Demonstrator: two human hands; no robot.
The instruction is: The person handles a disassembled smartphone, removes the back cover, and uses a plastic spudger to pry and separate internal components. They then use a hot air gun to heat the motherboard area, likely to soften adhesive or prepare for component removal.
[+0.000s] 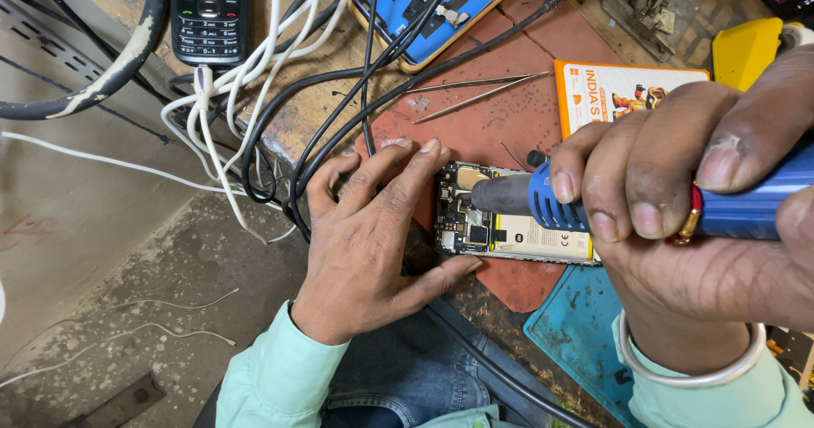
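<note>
Two bare hands work over an opened smartphone [509, 224] that lies back-up on a red-brown mat [509, 114] at the edge of a cluttered bench. We see the left hand [373, 233] spread wide, fingers flat beside the phone's board end and thumb against its lower edge, pinning it without grasping. Our right hand [678, 190] is wrapped tight around a blue hot-air handpiece [560, 199], whose dark nozzle [500, 195] sits just over the exposed circuit board [462, 212], beside the pale battery [543, 237].

Risks, as we judge them: the nozzle points across the board toward the left fingertips [430, 146], so drifting heat could scald them; a tilt toward the battery could overheat the cell; lingering on one spot could lift small parts nearby. Our hold on the phone is only a press, so a nudge from the handpiece could slide it toward the bench edge. Black cables [339, 131] and white cables [229, 80] crowd the left hand and could snag a sleeve. Tweezers [475, 93] lie apart on the mat, with an orange-edged box [619, 89] near the right hand, a blue-backed phone [441, 4] and a black keypad phone [209, 12] farther off
</note>
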